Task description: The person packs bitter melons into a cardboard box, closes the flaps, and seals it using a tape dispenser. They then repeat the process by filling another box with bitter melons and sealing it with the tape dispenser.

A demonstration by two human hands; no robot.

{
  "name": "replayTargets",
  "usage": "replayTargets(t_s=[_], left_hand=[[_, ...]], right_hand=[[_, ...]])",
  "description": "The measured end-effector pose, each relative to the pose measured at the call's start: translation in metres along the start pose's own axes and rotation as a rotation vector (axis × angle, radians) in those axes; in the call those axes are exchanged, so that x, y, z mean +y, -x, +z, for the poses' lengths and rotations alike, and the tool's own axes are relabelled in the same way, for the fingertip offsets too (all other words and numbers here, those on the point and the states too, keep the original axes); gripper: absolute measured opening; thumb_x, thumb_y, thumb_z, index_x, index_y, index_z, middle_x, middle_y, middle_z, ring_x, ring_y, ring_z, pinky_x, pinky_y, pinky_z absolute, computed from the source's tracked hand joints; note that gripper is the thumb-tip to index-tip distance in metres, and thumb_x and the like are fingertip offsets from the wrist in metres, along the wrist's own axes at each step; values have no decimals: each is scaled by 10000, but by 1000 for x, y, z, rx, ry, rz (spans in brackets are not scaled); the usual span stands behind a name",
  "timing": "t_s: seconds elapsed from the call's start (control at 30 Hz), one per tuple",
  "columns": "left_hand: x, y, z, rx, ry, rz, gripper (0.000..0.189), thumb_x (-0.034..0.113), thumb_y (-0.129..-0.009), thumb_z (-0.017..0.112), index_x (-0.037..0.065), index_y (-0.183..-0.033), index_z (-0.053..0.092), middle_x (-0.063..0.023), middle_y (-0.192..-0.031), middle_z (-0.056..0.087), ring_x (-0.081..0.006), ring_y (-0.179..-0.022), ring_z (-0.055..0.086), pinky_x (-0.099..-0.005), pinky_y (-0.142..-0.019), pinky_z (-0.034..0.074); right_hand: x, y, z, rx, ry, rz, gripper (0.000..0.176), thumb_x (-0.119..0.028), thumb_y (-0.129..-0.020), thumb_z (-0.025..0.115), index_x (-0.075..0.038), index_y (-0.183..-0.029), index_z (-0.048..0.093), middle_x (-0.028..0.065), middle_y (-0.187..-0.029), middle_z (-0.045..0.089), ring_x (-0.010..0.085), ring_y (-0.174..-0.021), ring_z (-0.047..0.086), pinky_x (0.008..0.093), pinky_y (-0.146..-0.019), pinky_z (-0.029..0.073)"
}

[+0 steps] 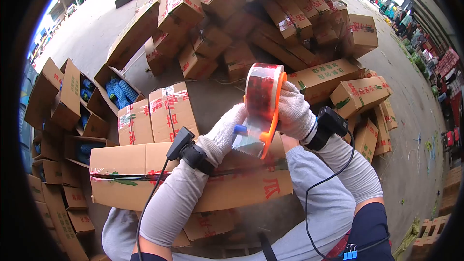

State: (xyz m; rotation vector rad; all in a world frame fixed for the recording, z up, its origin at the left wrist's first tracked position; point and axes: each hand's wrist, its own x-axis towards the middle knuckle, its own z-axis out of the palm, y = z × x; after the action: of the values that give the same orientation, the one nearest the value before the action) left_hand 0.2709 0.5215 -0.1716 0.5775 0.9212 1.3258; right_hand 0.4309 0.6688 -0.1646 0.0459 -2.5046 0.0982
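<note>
An orange tape dispenser [280, 101] with a wide roll of red-printed tape [261, 92] is held up in front of me, above a cardboard box. My right hand [296, 111], in a white knitted glove, grips the dispenser's far right side. My left hand [226, 128], gloved too, closes against the lower left of the roll and dispenser, its fingertips partly hidden behind them. The serrated cutting edge and a blue handle end [240, 129] point down and left. Below lies the long cardboard box [188, 188], its top flaps meeting at a dark seam.
Two closed boxes [159, 111] stand just beyond mine. Open boxes [67, 92] with blue-netted produce [121, 93] line the left. A heap of boxes [290, 9] rises ahead, and more boxes [362, 94] lie at right. Cables [309, 191] hang from both wrist devices.
</note>
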Motion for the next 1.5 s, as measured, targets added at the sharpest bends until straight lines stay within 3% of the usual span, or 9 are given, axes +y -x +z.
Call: replayTargets(t_s=[0.13,0.2,0.33,0.5,0.67,0.87,1.0,1.3,1.5], left_hand=[[2,0,-3,-92,-1166,173,424,361,-1060,501,-23,-1057,681,-87,-904,731,-172,-886,686,-325,-802,531],[9,18,3,-231,-1034,155,469,430,-1018,493,70,-1246,688,-183,-1135,723,-347,-1028,682,-396,-920,511],[40,101,-37,-216,-1392,519,418,272,-985,582,73,-1350,623,-186,-1265,678,-341,-1184,640,-383,-1019,489],[103,237,-175,399,-1829,178,367,255,-982,564,85,-1293,656,-177,-1150,703,-353,-1081,657,-426,-956,508],[72,320,-145,533,-2019,143,448,274,-971,566,79,-1375,573,-163,-1087,690,-342,-1005,654,-441,-883,520],[-40,394,-34,217,-1052,-120,635,292,-949,684,115,-1510,445,-211,-1213,670,-314,-1064,695,-356,-904,558],[-140,334,23,192,-1246,535,605,427,-895,738,175,-1419,570,-142,-938,735,-267,-739,735,-359,-680,594],[-147,230,73,237,-1313,499,508,305,-907,699,190,-1389,584,-132,-916,721,-294,-722,722,-424,-606,576],[-149,183,105,87,-907,499,462,152,-939,647,91,-1390,566,-147,-1057,733,-255,-939,723,-342,-838,563]], right_hand=[[-44,32,-33,48,-109,297,370,-165,-851,756,-68,-1199,675,136,-1183,689,339,-1136,650,460,-981,532],[-79,78,-25,184,-238,675,381,-134,-851,762,-45,-1206,658,127,-1152,695,289,-1101,673,415,-944,544],[-193,213,27,765,-403,1433,295,-31,-828,792,-22,-1101,680,54,-1008,725,163,-931,688,318,-856,543],[-342,198,60,835,-756,1688,435,6,-816,777,-4,-1219,614,66,-1060,691,186,-961,671,339,-917,525],[-288,71,76,819,-693,1439,392,-105,-812,841,-5,-1138,647,55,-1064,688,168,-943,655,334,-881,519],[-188,-59,74,205,-600,1345,476,-380,-835,766,22,-1064,654,161,-941,730,332,-863,706,414,-782,530],[-220,-74,54,-68,-335,1086,462,-362,-826,781,2,-1087,667,162,-911,711,311,-862,706,379,-783,542],[-250,94,-89,319,-782,1166,373,-245,-877,782,29,-1102,667,97,-853,731,203,-774,731,310,-720,586],[-312,191,-104,649,-1170,1237,529,-212,-843,816,57,-1238,590,144,-947,728,251,-758,734,380,-707,628]])
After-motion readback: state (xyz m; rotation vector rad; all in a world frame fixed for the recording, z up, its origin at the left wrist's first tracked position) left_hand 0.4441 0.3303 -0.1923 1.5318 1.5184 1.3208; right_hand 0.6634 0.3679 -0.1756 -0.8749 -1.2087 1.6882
